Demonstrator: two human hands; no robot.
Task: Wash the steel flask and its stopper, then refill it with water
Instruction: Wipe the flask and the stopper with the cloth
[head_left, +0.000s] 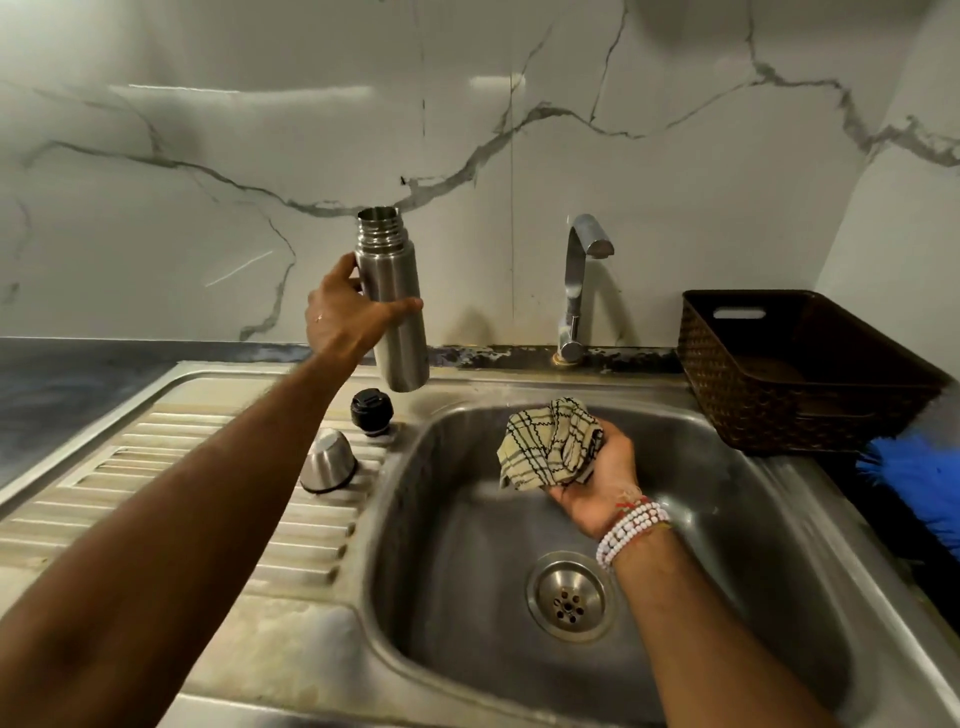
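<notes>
My left hand (347, 312) grips the steel flask (395, 296) around its middle and holds it upright in the air above the back left corner of the sink, its threaded mouth open. The black stopper (371, 409) stands on the draining board right below it. Beside the stopper the steel cup lid (329, 461) lies upside down on the ribs. My right hand (597, 483), palm up over the sink basin (467, 571), holds a crumpled checked cloth (551, 440).
The tap (581, 283) stands behind the basin, with no water running. A brown woven basket (795, 374) sits on the counter at the right, with something blue (919, 478) in front of it. The drain (570, 596) is in the basin floor.
</notes>
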